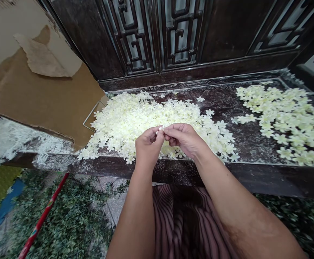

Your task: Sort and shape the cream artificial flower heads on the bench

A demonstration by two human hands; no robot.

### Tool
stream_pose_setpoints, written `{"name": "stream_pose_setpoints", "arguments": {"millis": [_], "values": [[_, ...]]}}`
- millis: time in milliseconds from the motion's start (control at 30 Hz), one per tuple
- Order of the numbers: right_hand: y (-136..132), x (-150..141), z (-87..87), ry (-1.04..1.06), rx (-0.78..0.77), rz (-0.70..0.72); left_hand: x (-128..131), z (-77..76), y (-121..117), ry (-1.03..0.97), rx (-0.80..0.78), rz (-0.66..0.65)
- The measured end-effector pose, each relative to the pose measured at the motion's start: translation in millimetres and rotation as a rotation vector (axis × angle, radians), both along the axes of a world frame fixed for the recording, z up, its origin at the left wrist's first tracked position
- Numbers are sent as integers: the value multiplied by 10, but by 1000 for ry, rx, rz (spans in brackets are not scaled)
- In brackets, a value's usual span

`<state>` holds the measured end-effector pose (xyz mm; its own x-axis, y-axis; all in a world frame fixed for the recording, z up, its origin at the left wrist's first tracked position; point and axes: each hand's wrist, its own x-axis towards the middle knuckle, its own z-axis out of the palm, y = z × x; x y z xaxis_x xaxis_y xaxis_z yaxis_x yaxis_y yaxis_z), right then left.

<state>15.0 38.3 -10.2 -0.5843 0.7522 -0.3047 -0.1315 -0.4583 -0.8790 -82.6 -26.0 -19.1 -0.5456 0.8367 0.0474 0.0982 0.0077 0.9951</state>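
Holding a small white flower (161,128) over the pile of flowers (135,118).
Left hand (150,139) and right hand (182,136) both pinched it.

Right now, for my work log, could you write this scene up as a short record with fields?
Left hand: fingertips pinched at a small white piece
Right hand: fingertips at the same piece
Under the hands: large flower heap
Far right: looser flower spread
Left side: brown cardboard, white shreds
Floor: green foliage, red pole
Unclear: the piece's exact shape
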Motion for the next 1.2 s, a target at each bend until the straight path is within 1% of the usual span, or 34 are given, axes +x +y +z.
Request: {"name": "stream_pose_setpoints", "arguments": {"millis": [167, 300, 467, 533, 600, 733, 933, 1200], "values": [[1, -7, 24, -34, -2, -19, -8, -15, -5, -7, -16, -25], [-6, -30, 23, -83, 16, -78, 0, 5, 4, -67, -30, -18], [-33, -78, -43, -44, 134, -109, -11, 50, 27, -270, -67, 77], [-45, -94, -55, -43, 161, -112, -24, 54, 37, -358, -88, 94], [-53, -100, -57, -52, 173, -107, -35, 51, 44, -403, -108, 100], [-45, -77, -56, -49, 168, -89, -44, 48, 47, -396, -124, 80], [-8, -9, -61, -94, 120, 7, -65, 34, 16, -334, -92, 24], [-17, -12, 3, -96, 71, 23, -58, 42, 6, -274, -80, 46]]}}
